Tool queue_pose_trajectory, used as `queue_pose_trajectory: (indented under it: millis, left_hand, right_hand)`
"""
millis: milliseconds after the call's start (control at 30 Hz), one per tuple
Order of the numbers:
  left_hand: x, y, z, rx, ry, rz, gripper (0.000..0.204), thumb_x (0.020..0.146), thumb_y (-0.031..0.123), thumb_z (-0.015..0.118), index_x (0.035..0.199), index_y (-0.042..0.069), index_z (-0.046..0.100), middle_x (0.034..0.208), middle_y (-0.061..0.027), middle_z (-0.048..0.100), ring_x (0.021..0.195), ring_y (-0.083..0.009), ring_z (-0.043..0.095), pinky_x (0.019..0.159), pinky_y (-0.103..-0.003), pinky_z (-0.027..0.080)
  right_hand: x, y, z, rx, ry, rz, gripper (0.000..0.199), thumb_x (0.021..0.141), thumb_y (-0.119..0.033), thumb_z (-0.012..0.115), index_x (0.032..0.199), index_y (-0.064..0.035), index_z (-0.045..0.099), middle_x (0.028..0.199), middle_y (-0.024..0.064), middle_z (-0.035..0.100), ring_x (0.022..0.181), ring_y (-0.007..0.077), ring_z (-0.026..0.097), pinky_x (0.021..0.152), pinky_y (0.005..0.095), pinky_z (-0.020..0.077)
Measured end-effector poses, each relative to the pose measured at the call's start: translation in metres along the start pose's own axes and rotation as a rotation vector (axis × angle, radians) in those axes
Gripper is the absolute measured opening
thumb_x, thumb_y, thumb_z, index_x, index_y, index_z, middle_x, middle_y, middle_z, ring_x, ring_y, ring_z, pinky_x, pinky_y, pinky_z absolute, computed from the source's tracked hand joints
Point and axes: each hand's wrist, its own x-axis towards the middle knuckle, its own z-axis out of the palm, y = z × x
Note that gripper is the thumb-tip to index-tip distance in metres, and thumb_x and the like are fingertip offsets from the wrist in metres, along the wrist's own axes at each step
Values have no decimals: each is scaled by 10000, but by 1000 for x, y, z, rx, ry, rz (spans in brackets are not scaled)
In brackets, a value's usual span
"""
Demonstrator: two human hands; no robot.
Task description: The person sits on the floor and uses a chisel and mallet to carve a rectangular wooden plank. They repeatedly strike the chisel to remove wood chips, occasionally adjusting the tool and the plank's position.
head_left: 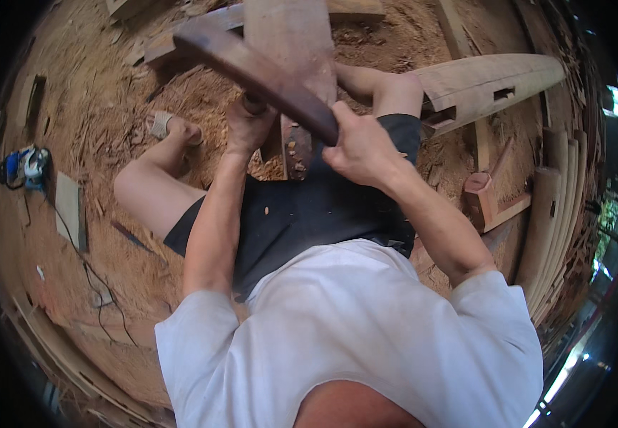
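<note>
My right hand (363,148) is closed round the near end of a long, dark wooden mallet (266,80), which slants up to the far left and is slightly blurred. Below the mallet's middle, my left hand (246,130) is wrapped round an upright tool handle (254,104). Only the handle's dark, round top shows; the tool's lower part is hidden, so its kind cannot be told. A wide wooden board (289,32) runs away from me between my knees, passing under the mallet.
A long shaped timber (494,89) with cut slots lies beyond my right knee. Wood shavings (81,114) cover the ground. A blue power tool (27,170) with a cord sits far left, near a flat wood piece (71,211). Planks (555,207) are stacked at right.
</note>
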Motion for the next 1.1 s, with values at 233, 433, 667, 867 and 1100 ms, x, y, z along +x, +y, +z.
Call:
queue_pose_trajectory:
  millis: [233, 433, 667, 867, 1100]
  left_hand:
    - [-5, -10, 3, -145, -64, 19, 148, 838, 122, 759, 841, 39, 637, 738, -7, 609, 722, -84, 570, 688, -294, 509]
    - [-5, -9, 6, -25, -133, -153, 262, 847, 144, 784, 1075, 29, 725, 959, -53, 768, 965, -132, 705, 857, -336, 556]
    - [3, -14, 4, -119, -141, 59, 203, 856, 128, 774, 772, 57, 603, 688, 44, 570, 669, -69, 527, 618, -298, 480]
    - [6, -11, 9, -107, -207, -44, 224, 834, 153, 779, 1019, 42, 719, 927, -94, 743, 873, -174, 702, 778, -345, 553]
    - [8, 4, -6, -56, -118, -141, 163, 817, 147, 785, 859, 30, 680, 762, -45, 690, 715, -130, 640, 697, -329, 550]
  right_hand:
    - [-3, -2, -17, 78, 284, -172, 445, 755, -60, 736, 1139, 33, 531, 814, 270, 669, 790, 481, 673, 750, 489, 554]
    - [0, -4, 0, -69, -49, 40, 389, 773, -93, 721, 1089, 30, 531, 822, 273, 687, 844, 473, 692, 788, 527, 549]
    - [-4, -5, -47, 41, 401, -145, 382, 758, -132, 753, 1035, 26, 543, 760, 233, 681, 779, 442, 701, 727, 490, 561]
    - [-8, 4, 0, -122, -96, 147, 415, 792, -141, 727, 1094, 42, 508, 863, 301, 689, 877, 527, 671, 801, 553, 542]
    - [-23, 18, -23, 121, 161, 37, 395, 755, -104, 711, 1111, 4, 579, 842, 212, 683, 798, 402, 680, 758, 436, 541]
